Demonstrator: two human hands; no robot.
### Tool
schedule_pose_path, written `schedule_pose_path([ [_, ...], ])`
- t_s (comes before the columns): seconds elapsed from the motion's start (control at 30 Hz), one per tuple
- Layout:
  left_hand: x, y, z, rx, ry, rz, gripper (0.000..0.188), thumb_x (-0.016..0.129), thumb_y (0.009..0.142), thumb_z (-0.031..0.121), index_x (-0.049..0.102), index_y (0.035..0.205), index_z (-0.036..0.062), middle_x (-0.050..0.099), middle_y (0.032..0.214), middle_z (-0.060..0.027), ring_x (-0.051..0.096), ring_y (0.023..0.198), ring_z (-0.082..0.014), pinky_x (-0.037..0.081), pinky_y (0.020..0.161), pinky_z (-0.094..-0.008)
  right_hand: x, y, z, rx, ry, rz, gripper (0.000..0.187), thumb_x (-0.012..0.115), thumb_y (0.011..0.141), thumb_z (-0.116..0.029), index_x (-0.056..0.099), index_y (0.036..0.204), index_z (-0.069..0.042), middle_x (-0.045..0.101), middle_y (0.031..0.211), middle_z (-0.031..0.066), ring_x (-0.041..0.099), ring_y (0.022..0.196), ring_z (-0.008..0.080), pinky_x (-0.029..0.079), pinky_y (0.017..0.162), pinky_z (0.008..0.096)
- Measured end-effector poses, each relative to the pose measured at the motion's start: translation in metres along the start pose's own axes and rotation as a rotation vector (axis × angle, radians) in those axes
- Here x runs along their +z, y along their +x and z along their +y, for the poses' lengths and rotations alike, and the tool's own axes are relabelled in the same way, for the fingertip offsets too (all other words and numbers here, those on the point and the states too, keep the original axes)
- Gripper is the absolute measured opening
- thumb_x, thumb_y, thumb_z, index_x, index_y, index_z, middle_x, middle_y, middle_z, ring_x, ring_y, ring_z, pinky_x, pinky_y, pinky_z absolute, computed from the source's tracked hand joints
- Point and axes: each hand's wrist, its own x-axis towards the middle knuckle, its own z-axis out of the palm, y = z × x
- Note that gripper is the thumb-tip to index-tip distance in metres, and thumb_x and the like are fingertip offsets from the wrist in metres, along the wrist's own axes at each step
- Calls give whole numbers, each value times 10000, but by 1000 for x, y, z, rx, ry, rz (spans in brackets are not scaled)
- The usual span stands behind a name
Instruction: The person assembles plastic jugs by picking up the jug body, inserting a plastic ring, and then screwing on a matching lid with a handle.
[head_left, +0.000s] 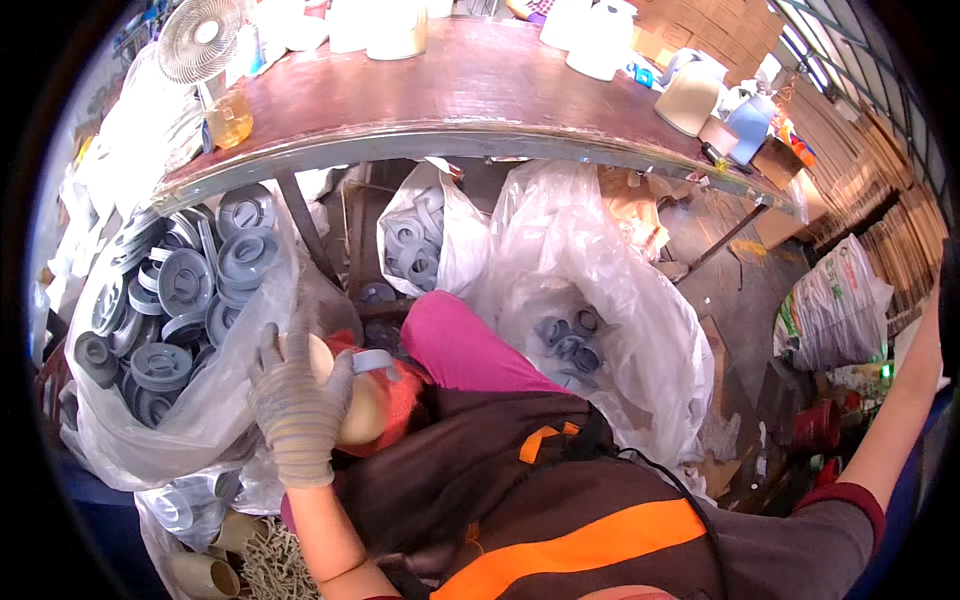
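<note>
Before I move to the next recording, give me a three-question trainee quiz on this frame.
1. True or false: the gloved left hand holds a cream rounded plastic part.
2. The big clear bag at the person's left holds mostly: A) grey round caps B) red cups C) cardboard.
3. Fill in: the white fan stands on the ___.

Key: 1 true. 2 A, grey round caps. 3 the brown table, at its left end beside a bottle of yellow liquid. The right hand is out of view; only the arm reaches off to the right.
</note>
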Motion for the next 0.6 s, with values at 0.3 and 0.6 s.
schedule_pose_path([
  [0.3,-2,-6,-7,21,-114,123,654,720,699,406,501,1263,159,506,1254,-194,495,1115,-397,422,913,-503,-499,-272,-304,-1091,1933,78,328,574,896,-227,553,1168,-46,618,1047,73,611,907,170,503,760,325],
  [0.6,-26,-74,-49,-220,-369,446,636,747,700,313,527,1257,98,473,1293,-244,491,1134,-412,411,953,-473,-738,-629,-218,-2418,1946,-318,296,590,899,-277,503,1038,-31,620,826,99,616,760,227,483,689,349],
])
